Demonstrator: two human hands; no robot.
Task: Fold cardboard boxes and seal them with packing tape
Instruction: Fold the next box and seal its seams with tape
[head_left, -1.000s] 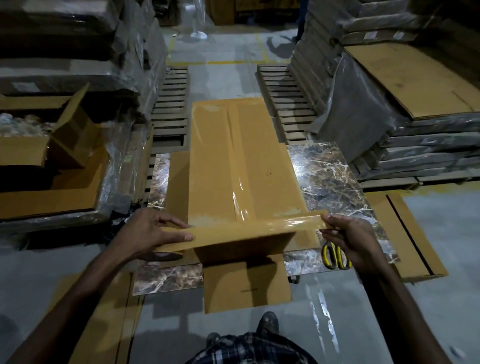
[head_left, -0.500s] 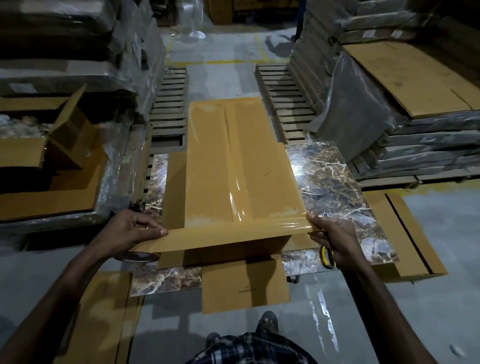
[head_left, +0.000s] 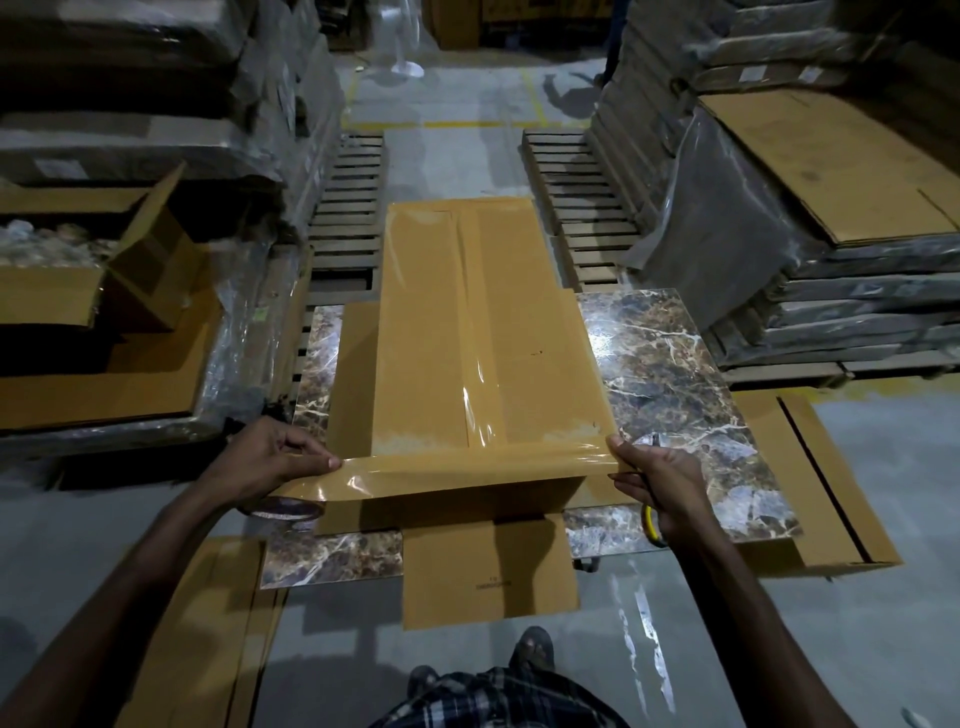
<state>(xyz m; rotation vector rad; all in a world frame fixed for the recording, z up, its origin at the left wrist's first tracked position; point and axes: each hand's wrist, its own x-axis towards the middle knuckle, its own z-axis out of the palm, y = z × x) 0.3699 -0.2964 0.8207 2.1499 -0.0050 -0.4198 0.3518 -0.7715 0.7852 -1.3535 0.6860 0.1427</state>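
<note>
At the left edge of the frame an open carton (head_left: 104, 270) sat on a wrapped stack. Low and left of centre, the left hand (head_left: 270, 462) gripped the tape roll (head_left: 285, 512), and the tape (head_left: 467, 465) ran taut from there across the near end of the flat box (head_left: 483, 332), which lay lengthwise mid-frame on the marble bench (head_left: 675, 374). At the strip's right end the right hand (head_left: 660, 478) pinched the tape between thumb and fingers, a yellow scissors handle (head_left: 652, 525) showing beneath its palm, with cardboard sheets (head_left: 831, 171) stacked upper right.
</note>
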